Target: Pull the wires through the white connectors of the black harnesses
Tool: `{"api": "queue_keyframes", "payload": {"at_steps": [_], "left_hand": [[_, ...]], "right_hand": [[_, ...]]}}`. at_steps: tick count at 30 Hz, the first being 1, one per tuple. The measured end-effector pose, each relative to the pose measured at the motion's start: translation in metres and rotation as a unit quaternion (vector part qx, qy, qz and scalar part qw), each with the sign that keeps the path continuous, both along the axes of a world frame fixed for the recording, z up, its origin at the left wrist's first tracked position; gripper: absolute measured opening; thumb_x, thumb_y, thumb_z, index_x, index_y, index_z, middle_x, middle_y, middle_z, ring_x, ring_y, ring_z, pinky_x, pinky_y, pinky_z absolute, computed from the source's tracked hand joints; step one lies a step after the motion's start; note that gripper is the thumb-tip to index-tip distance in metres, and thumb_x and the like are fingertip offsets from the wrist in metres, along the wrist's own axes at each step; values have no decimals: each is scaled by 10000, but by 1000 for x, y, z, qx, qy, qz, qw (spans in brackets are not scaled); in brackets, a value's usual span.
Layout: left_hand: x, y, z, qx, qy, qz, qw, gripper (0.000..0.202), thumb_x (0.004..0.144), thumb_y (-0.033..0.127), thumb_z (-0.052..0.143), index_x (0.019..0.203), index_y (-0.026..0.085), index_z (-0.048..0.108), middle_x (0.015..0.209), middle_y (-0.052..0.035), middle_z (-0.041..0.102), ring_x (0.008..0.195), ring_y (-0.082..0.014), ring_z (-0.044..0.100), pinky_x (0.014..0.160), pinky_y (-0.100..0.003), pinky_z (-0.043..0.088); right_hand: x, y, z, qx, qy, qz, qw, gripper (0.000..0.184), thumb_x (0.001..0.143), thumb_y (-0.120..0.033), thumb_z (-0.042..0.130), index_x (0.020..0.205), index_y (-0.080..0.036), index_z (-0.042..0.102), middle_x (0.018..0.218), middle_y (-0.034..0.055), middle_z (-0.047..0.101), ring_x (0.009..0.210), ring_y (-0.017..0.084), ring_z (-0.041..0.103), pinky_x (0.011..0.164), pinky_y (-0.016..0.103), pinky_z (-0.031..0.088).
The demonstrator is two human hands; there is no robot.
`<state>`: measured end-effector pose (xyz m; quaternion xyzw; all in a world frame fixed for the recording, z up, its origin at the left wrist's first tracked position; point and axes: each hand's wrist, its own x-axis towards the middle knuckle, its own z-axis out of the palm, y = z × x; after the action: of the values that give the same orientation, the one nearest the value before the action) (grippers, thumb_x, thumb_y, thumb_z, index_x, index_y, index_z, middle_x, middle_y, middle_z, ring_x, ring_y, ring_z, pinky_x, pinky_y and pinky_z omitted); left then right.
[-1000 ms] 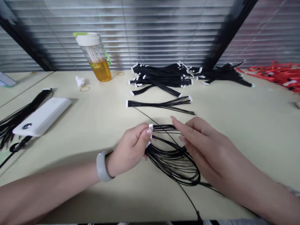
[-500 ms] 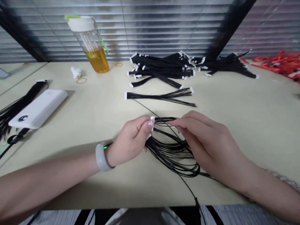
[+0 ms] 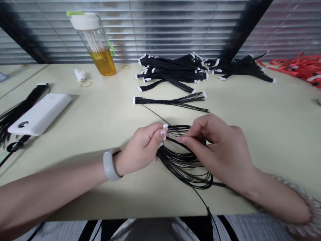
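Observation:
My left hand pinches the white connector of a black wire harness between thumb and fingers. Its wires loop to the right and curl below my right hand. With thumb and index finger, my right hand pinches a thin wire, whose small metallic end points at the connector. A second white connector shows just under my left thumb. Beyond my hands lies a separate wire harness with a white connector at its left end and loose wire ends at its right.
Finished-looking black harnesses are piled at the back, with more to their right. Red cables lie far right. A bottle of amber liquid stands back left. At left are a white power bank, black wires and crumpled tissue.
My right hand has turned and its fingers have curled into a tighter pinch, with the wire's end now showing close to the connector. My left hand keeps its hold.

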<state>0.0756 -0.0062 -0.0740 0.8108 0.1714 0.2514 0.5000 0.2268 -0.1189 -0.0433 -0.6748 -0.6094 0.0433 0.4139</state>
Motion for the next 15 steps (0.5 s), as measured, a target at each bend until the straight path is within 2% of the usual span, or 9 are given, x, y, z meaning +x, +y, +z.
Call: {"api": "queue_keyframes", "payload": {"at_steps": [6,15], "left_hand": [[2,-1,2,20,5,3,1000,365,958,376,332,686,152,425,583,33,405,489,-56,389,478,-192,348],[1,0,1,57,13,-2,998,364,962,363,312,692,152,433,575,30,405,514,-70,366,509,-205,323]], "right_hand": [[0,3,0,-14,-12,-14,1000,204,796,-246,640,741,-187,453,639,-26,628,549,97,593,446,200,399],[-2,4,-1,-8,-25,-8,1000,212,800,-254,640,742,-186,448,612,-32,613,494,75,544,436,197,391]]}}
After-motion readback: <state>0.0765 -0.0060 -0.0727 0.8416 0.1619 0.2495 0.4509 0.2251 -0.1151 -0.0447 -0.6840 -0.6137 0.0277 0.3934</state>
